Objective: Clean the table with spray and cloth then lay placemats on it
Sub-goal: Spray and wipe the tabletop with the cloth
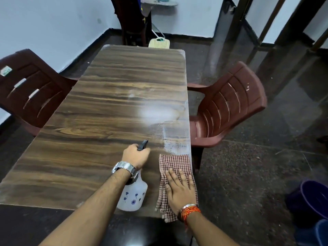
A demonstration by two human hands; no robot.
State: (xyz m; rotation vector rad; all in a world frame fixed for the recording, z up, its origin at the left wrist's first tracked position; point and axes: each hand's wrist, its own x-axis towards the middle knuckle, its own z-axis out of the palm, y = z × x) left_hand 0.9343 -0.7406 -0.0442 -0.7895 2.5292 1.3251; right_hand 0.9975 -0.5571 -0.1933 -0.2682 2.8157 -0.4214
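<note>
My left hand (135,155) grips the black trigger head of a translucent white spray bottle (133,197) with small blue flowers, held over the near part of the wooden table (99,107). A white cloud of mist hangs ahead of the nozzle over the table's right side. My right hand (179,188) lies flat with straight fingers on a red-and-white checked cloth (174,163) at the table's near right edge. A pale wet streak runs along the edge just beyond the cloth. No placemats are in view.
A dark red plastic chair (229,105) stands at the table's right side and another chair (30,89) at the left. A cream object (159,43) sits past the far end. A purple bucket (308,201) stands on the floor at right.
</note>
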